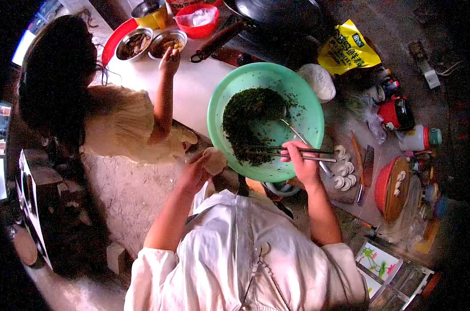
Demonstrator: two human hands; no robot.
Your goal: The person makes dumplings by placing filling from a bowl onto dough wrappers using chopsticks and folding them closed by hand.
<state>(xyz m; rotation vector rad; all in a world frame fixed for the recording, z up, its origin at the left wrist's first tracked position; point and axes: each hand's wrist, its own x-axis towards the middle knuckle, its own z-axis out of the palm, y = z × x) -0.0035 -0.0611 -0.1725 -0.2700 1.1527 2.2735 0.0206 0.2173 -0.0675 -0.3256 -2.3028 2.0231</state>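
Observation:
My left hand (194,170) holds a round, flat dough wrapper (214,161) beside the left rim of a large green basin (214,111). Dark green chopped filling (255,106) lies heaped along the basin's far and left sides. Closed around a pair of chopsticks (317,151), my right hand (300,161) is over the basin's near right rim, and the tips reach to the filling. A metal spoon (297,132) rests in the basin, its handle passing under my right hand. Several pale folded dumplings (343,170) lie on the surface right of the basin.
Another person (118,116) stands at the left, a hand at one of two metal bowls (167,44). A wok (281,18) sits at the back. Right are a yellow bag (349,49), a bowl of white powder (316,83), a knife (367,166) and a red basin (384,189).

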